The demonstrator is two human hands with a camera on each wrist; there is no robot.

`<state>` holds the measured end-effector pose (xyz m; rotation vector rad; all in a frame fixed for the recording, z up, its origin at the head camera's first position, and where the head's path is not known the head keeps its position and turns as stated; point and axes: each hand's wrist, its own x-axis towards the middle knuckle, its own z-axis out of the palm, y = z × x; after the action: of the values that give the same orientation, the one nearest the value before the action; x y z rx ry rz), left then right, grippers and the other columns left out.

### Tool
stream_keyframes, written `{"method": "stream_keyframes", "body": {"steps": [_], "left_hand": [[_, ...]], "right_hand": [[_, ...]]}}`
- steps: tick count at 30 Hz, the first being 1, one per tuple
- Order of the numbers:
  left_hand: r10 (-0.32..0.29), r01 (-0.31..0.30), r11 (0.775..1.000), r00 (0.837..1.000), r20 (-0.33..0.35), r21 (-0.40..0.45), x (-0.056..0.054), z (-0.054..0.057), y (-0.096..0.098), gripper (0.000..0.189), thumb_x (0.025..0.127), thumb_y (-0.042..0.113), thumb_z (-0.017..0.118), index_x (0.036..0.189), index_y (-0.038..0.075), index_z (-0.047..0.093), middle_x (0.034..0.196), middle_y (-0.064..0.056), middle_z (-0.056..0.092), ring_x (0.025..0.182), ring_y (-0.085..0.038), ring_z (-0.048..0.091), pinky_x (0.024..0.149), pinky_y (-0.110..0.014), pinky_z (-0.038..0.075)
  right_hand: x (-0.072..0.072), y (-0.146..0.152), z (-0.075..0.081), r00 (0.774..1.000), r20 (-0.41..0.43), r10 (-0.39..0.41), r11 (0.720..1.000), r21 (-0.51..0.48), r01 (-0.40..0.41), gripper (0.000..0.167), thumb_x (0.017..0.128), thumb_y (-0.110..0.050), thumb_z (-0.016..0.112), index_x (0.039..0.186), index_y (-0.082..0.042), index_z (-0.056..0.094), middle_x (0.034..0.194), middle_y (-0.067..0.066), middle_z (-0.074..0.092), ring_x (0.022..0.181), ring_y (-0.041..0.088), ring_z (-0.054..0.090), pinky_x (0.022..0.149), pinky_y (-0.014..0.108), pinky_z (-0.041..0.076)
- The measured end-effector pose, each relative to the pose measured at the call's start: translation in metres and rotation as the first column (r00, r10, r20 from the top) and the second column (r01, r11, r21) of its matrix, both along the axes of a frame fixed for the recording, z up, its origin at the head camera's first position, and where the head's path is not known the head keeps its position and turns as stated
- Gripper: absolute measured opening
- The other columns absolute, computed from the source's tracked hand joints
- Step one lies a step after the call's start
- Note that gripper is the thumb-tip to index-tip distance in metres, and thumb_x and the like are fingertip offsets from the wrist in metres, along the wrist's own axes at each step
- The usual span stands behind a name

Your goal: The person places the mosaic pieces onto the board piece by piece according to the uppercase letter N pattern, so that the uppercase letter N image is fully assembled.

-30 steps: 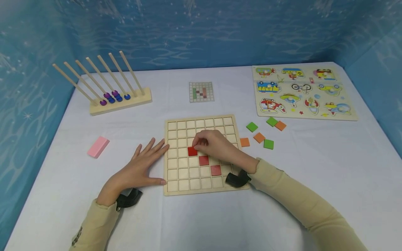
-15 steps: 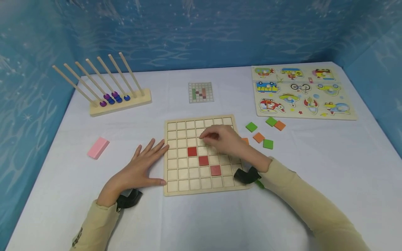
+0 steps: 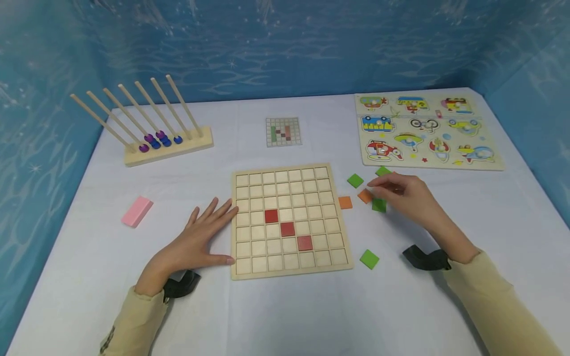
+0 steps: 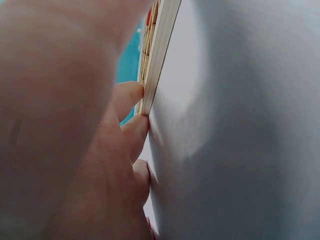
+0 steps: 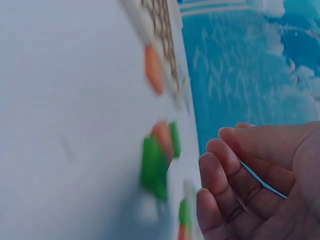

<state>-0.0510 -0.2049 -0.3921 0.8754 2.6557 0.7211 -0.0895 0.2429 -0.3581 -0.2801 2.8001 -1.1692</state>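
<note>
A square wooden grid board (image 3: 256,249) lies on the white table, with 3 red square tiles (image 3: 287,229) set diagonally in its cells. My left hand (image 3: 196,242) has its fingers spread, and the fingertips and thumb touch the board's left edge. Fingers and board edge (image 4: 160,45) meet in the left wrist view too. Right of the board, my right hand (image 3: 409,198) is above the loose tiles, its fingers loosely bent and holding nothing. Below its fingertips lie an orange tile (image 3: 365,196) and a green tile (image 3: 379,205). The hand partly covers another orange tile.
A lone green tile (image 3: 369,259) lies right of the board; an orange tile (image 3: 345,202) touches its right edge. Behind are a small pattern card (image 3: 283,141), a peg stand (image 3: 171,152) with beads and a vehicle puzzle (image 3: 429,160). A pink block (image 3: 137,211) lies left.
My right hand has let go of the upper red tile in its cell and moved right, off the board to the loose tiles. The left hand has stayed on the board's edge.
</note>
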Motion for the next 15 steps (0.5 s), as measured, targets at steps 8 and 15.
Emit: {"method": "stream_keyframes", "body": {"steps": [8,15], "left_hand": [[0.000,0.000,1.000,1.000,0.006,-0.011,0.000,0.000,0.000,0.104,0.072,0.055,0.074,0.151,0.015,0.020,0.155,-0.006,0.011,0.140,-0.030,-0.005,0.104,-0.058,-0.006],[0.004,-0.003,0.999,1.000,0.027,-0.038,-0.001,0.003,0.001,0.105,0.072,0.057,0.073,0.151,0.015,0.019,0.156,-0.004,0.008,0.140,-0.028,-0.007,0.105,-0.056,-0.007]], "right_hand": [[0.012,0.026,-0.016,0.999,0.036,-0.030,0.996,0.086,0.026,0.022,0.089,-0.013,0.065,0.108,-0.002,0.067,0.089,0.008,0.061,0.076,0.021,0.050,0.059,0.020,0.041],[0.015,0.023,-0.025,0.998,-0.061,0.034,0.990,0.138,-0.025,0.030,0.077,-0.003,0.075,0.106,-0.002,0.068,0.079,0.005,0.047,0.073,0.020,0.042,0.057,0.024,0.035]]}}
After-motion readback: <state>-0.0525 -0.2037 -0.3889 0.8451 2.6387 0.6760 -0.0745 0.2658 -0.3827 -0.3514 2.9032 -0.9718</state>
